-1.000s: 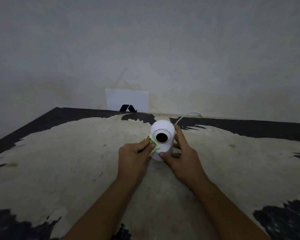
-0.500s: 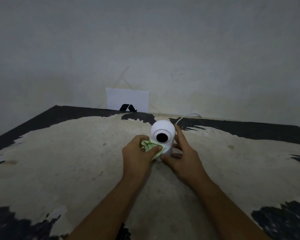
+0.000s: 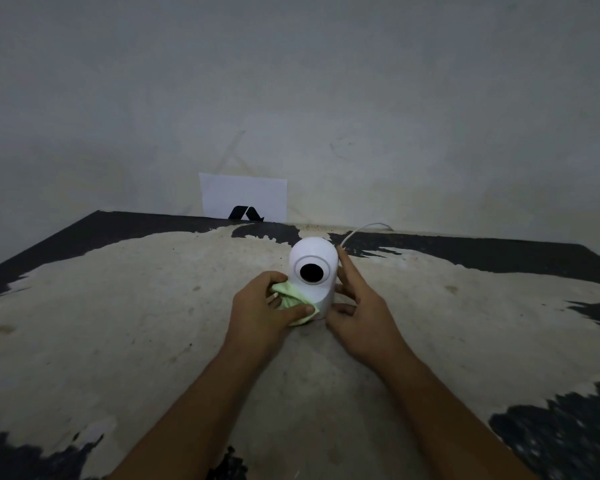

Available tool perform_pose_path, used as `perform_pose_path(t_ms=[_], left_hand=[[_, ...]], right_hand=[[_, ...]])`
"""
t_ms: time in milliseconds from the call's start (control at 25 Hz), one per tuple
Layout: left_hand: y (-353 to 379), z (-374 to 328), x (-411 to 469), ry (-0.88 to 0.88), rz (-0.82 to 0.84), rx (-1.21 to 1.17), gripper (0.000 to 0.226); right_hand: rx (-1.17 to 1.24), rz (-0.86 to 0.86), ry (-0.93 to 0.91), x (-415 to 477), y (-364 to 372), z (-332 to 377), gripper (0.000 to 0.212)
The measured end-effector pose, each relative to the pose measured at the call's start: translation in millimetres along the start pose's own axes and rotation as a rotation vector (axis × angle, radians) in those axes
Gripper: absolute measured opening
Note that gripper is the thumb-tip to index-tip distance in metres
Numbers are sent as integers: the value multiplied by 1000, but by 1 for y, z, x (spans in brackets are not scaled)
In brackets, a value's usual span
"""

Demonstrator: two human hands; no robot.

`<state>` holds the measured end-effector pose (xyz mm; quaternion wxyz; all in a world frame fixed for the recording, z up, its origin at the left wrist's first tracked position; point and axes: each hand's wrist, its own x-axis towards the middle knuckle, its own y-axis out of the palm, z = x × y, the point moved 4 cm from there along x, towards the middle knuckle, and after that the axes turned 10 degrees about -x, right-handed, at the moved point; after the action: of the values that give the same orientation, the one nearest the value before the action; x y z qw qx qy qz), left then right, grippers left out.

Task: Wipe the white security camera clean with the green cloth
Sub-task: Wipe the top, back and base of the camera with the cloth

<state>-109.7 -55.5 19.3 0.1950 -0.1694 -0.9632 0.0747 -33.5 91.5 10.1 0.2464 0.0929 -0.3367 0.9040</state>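
Note:
The white security camera (image 3: 313, 258) stands upright on the worn table (image 3: 118, 306), its round black lens facing me. My left hand (image 3: 258, 317) grips the crumpled green cloth (image 3: 291, 299) and presses it against the camera's lower left front, near the base. My right hand (image 3: 359, 308) holds the camera's right side, with the index finger up along the body and the thumb at the base. The cloth hides the camera's lower left part.
A white cable (image 3: 364, 228) runs from behind the camera to the table's back edge. A white card with a black mark (image 3: 243, 197) leans against the grey wall (image 3: 326, 98). The tabletop's black coating is peeled to pale patches.
My left hand has slid the green cloth down from beside the lens to the camera's lower front. My right hand has kept its hold on the camera's right side.

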Motion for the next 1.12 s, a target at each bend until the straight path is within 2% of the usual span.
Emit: perform_pose_path(t_ms=[160, 360, 560, 760, 920, 1120], left_hand=[[1, 1, 1, -34, -137, -81, 59], [0, 8, 2, -53, -148, -224, 26], [1, 2, 4, -16, -132, -259, 32], [-2, -24, 26, 95, -1, -134, 34], [2, -40, 47, 156, 178, -24, 32], [17, -66, 55, 349, 412, 270, 31]], right_hand=[[-35, -34, -5, 0, -2, 2, 80], [12, -38, 2, 0, -1, 3, 71], [21, -33, 16, -1, -2, 7, 72], [-12, -27, -10, 0, 1, 10, 80], [-18, -18, 0, 1, 2, 11, 77], [-57, -3, -2, 3, 4, 8, 75]])
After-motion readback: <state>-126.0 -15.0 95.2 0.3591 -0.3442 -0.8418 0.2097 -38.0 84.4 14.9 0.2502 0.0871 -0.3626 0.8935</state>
